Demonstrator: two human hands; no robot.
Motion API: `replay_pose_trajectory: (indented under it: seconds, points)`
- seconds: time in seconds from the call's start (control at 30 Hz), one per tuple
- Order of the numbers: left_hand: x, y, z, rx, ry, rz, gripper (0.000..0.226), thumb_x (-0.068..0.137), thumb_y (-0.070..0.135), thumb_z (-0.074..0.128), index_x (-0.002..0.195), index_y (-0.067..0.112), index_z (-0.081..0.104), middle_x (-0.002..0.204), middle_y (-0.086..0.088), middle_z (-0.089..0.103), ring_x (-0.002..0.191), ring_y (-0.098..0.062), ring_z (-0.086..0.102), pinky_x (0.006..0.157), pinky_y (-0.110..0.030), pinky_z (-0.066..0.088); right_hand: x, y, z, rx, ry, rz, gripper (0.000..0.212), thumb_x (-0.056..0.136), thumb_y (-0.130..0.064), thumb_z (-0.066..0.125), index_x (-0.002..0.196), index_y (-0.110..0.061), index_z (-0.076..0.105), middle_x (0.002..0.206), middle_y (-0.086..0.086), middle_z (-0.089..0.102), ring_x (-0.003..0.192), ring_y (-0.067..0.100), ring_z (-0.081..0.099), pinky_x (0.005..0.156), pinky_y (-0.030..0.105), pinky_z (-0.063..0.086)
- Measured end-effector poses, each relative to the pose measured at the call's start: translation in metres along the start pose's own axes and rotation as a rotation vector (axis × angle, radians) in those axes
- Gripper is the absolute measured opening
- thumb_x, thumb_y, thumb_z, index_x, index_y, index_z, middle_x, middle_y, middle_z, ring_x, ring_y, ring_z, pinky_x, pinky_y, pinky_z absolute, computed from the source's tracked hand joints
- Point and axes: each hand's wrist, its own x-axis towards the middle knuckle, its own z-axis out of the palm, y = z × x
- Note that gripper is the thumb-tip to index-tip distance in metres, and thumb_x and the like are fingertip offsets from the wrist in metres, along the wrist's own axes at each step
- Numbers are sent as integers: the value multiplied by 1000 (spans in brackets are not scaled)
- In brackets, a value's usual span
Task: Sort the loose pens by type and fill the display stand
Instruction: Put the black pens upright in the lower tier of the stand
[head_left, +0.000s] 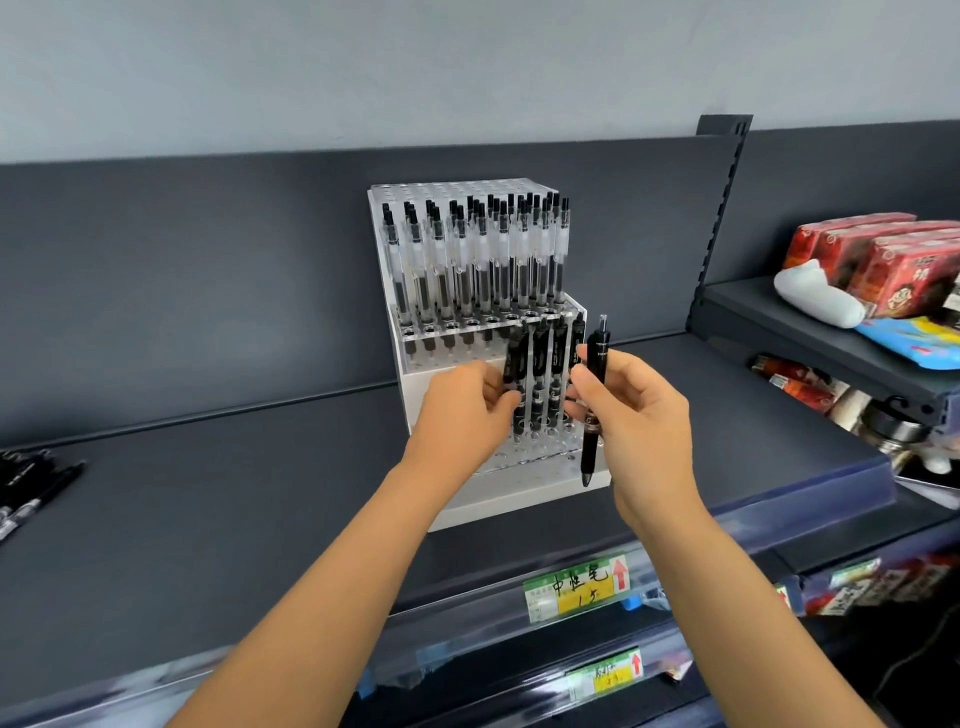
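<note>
A slim black plastic click pen (597, 358) stands upright at 3 o'clock of the clear acrylic tiered display stand (524, 496), the right hand (641, 415) clamped on its middle. The left hand (457, 410) pinches another black pen (515, 364) in the lower tier. Pens seem light, stiff, smooth: hold mid-barrel

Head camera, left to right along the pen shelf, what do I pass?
Loose pens → left hand → the stand pen it pinches → black pen → right hand gripping it → red cartons.
</note>
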Motion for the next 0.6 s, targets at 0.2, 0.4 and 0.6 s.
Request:
replay_pose_trajectory:
  seconds: [0.2,0.4,0.6]
  points:
    - [-4,-3,5,-26,92,-16,11,92,21,64,94,11,62,80,0,66,77,-14,63,74,-34,54,2,-3,-1,57,17,-26,21,85,-8,69,92,-27,73,77,1,66,73,15,61,73,25,54]
    - [-1,2,5,183,40,-33,21,95,25,59,91,6,65,81,-8,67,78,-24,63,71,-37,53,8,-6,-4,-25,28,-32,17,81,-12,74,95,-22,72,81,-1,75,78,14,70,75,31,57]
    - [-6,10,-23,242,30,72,18,88,36,65,87,18,71,79,9,70,73,-8,63,70,-25,52,13,-8,-4,-54,-34,-15,19,81,-13,74,99,-18,71,85,5,74,78,27,69,71,43,60]
